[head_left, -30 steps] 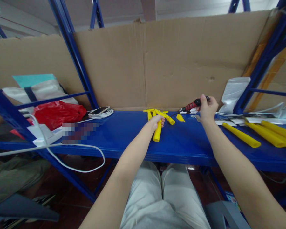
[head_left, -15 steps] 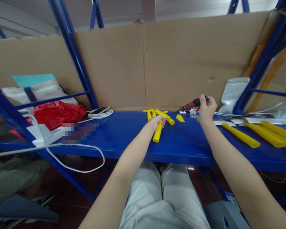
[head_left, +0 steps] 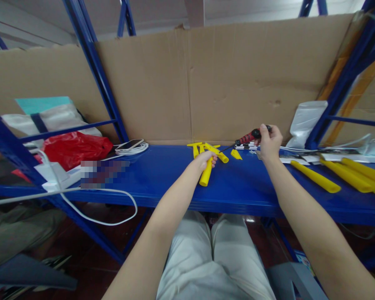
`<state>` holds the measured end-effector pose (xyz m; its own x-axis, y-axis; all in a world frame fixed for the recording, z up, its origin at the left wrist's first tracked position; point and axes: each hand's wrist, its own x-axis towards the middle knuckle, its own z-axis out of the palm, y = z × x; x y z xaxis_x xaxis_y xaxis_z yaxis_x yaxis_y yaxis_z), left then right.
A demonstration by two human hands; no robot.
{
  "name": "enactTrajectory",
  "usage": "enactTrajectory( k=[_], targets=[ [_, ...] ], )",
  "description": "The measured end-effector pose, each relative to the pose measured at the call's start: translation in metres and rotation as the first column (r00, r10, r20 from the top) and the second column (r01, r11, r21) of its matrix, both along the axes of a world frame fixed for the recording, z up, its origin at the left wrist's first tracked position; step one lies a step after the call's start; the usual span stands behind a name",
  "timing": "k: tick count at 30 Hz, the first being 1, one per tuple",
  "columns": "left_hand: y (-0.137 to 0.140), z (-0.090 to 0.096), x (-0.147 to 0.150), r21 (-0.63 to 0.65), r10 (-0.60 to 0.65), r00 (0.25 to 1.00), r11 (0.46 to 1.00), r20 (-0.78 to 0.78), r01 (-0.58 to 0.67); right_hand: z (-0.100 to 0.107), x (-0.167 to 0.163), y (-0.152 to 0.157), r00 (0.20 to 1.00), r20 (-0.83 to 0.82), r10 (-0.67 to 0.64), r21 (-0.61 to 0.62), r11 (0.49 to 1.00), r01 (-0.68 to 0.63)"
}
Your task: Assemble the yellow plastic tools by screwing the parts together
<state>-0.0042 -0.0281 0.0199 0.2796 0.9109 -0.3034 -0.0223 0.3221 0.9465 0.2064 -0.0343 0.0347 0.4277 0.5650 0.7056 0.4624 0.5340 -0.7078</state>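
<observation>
My left hand [head_left: 208,159] is closed around a yellow plastic handle [head_left: 205,177], whose wide end points toward me over the blue shelf. In my right hand [head_left: 269,142] is a screwdriver [head_left: 247,138] with a red and black grip; my fingers are wrapped about its rear end. Its thin shaft slants down to the left and meets the yellow piece by my left fingers. The tip's exact contact is too small to make out. Just behind my left hand lie several yellow T-shaped pieces [head_left: 195,149]. A small yellow piece [head_left: 236,154] rests below the screwdriver.
Yellow tapered tubes [head_left: 315,176] lie at the right, near flat white-and-metal strips. A phone [head_left: 129,144] sits on a coiled white cable at the left. Farther left are a red plastic bag [head_left: 76,148] and a white power strip [head_left: 58,177]. Cardboard [head_left: 231,83] stands behind the shelf.
My right hand and the screwdriver have shifted very slightly to the left. My left hand keeps its hold on the yellow handle, almost unmoved.
</observation>
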Motion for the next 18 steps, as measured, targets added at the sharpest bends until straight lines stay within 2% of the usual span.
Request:
enactTrajectory(
  k=[6,12,18],
  targets=[
    [0.0018,-0.0019,-0.0002,0.012,0.013,1.0,1.0,0.01,-0.013,0.0009,0.0049,-0.0005,0.999,0.05,0.013,-0.027,1.0,-0.012],
    [0.0026,-0.0019,-0.0005,0.003,0.021,0.999,1.0,0.045,-0.021,-0.0032,0.0089,-0.0012,0.994,0.104,0.012,0.015,1.0,-0.014],
    [0.0026,-0.0009,-0.0011,0.011,0.015,0.999,1.0,0.047,-0.015,0.0007,0.0057,-0.0017,0.998,-0.014,0.061,0.008,0.998,-0.061]
  ],
)
